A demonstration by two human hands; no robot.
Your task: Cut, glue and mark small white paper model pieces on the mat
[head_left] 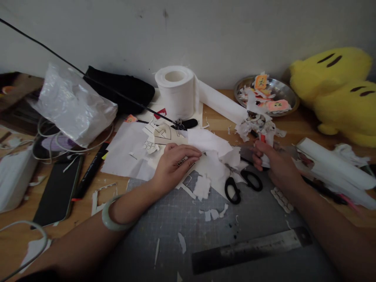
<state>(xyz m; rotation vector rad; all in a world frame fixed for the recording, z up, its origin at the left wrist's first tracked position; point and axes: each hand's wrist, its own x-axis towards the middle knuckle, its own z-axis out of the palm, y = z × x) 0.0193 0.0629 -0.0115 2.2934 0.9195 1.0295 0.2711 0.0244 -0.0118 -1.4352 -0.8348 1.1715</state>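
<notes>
My left hand (178, 162) lies over white paper pieces with its fingers stretched out. Under its fingertips shows a bit of black line drawing, partly hidden. My right hand (268, 156) is closed beside a heap of torn paper scraps (257, 123). A small object with a red end (263, 138) sticks up at its thumb; the rest is hidden in the fist. Black-handled scissors (242, 186) lie between the hands, blades partly under paper. Cut-out drawings (166, 133) on cream paper sit just beyond my left hand, on white sheets (120, 150).
A paper roll (176, 92) and a metal bowl (289, 96) of scraps stand behind. On the grey cutting mat (141, 235) lies a steel ruler (249, 250). A phone (58, 192), marker (91, 172) and cables are left; yellow plush toys (346, 98) sit right.
</notes>
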